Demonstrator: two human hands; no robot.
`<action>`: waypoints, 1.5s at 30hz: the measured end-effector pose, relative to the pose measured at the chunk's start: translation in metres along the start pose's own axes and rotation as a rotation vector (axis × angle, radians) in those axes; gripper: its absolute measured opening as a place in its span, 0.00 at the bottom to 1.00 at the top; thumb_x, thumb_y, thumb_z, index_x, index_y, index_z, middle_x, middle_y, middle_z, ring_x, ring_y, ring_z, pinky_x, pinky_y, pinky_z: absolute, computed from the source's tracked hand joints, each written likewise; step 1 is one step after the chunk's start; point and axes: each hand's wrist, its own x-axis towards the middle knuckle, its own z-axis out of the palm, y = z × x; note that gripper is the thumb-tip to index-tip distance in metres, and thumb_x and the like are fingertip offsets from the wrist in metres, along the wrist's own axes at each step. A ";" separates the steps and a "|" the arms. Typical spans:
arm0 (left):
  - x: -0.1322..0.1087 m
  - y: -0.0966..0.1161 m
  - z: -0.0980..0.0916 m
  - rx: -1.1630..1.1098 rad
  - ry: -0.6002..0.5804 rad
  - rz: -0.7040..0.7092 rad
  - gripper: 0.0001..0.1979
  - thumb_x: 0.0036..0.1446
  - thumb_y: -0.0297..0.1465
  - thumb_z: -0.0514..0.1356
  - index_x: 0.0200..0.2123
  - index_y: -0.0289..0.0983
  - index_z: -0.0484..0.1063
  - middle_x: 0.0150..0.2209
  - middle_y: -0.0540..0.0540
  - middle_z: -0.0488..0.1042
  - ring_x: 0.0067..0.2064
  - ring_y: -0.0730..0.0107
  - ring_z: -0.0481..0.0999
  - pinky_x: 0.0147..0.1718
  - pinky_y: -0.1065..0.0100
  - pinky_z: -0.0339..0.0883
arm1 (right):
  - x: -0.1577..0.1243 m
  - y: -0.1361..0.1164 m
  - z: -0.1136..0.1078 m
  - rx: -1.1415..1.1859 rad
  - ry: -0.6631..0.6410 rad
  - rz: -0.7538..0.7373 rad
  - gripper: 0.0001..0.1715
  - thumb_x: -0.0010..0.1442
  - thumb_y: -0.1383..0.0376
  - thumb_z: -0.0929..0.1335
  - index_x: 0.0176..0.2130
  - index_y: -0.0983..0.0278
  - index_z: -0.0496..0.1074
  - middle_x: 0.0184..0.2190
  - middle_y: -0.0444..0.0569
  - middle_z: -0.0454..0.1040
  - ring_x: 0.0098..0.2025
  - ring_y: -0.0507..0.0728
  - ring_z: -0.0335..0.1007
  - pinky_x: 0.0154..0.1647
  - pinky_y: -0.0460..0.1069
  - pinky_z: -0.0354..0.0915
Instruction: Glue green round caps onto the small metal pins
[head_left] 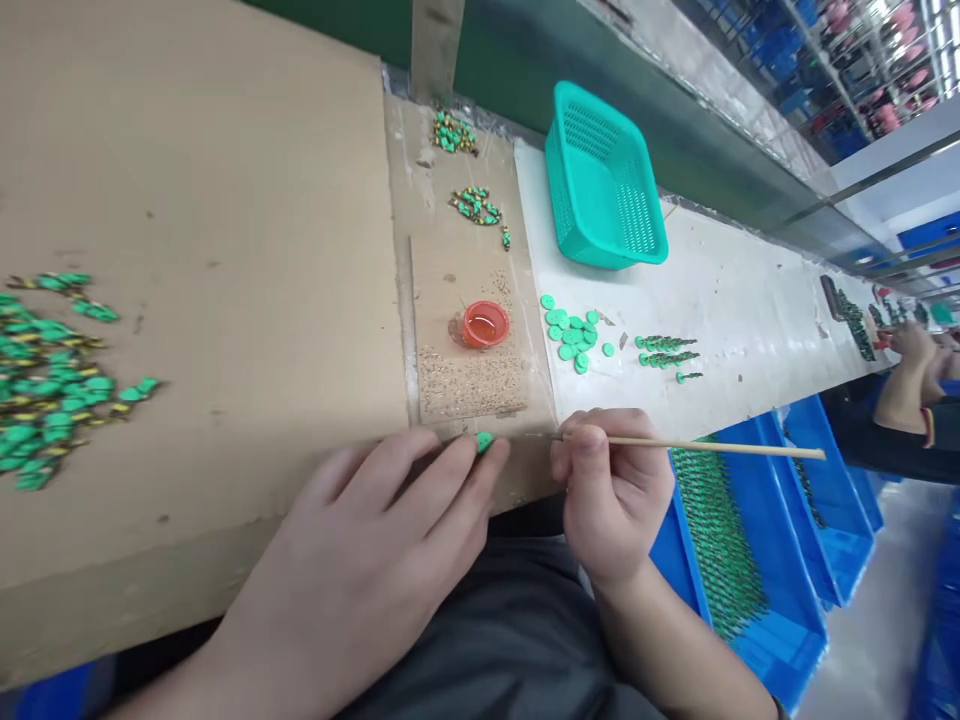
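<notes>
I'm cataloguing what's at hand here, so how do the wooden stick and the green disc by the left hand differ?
The wooden stick is long and thin; the green disc is small and flat. The stick is pale tan, the disc bright green. The right hand grips the stick, while the left hand touches the disc.

One red cup [471,333], one teal basket [592,251], one stick [712,446], roughly fifteen piled green discs [576,336].
</notes>
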 end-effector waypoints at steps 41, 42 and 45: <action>0.007 -0.271 -0.165 0.429 -0.698 -1.100 0.22 0.77 0.47 0.72 0.62 0.38 0.81 0.61 0.40 0.83 0.59 0.54 0.86 0.60 0.49 0.87 | -0.011 0.021 -0.012 -0.006 -0.114 0.046 0.20 0.79 0.47 0.76 0.45 0.58 0.89 0.34 0.50 0.91 0.32 0.59 0.90 0.38 0.48 0.88; 0.007 -0.271 -0.164 0.430 -0.698 -1.104 0.22 0.77 0.47 0.73 0.62 0.37 0.81 0.60 0.39 0.83 0.58 0.54 0.86 0.59 0.50 0.87 | -0.009 0.020 -0.013 -0.011 -0.128 0.034 0.20 0.79 0.47 0.75 0.44 0.59 0.89 0.34 0.51 0.91 0.32 0.59 0.90 0.37 0.49 0.88; 0.006 -0.269 -0.161 0.429 -0.686 -1.109 0.23 0.77 0.47 0.73 0.62 0.36 0.80 0.60 0.39 0.83 0.58 0.54 0.86 0.58 0.50 0.87 | -0.006 0.020 -0.015 -0.021 -0.166 0.016 0.20 0.80 0.48 0.75 0.45 0.59 0.90 0.35 0.51 0.91 0.33 0.60 0.91 0.38 0.50 0.88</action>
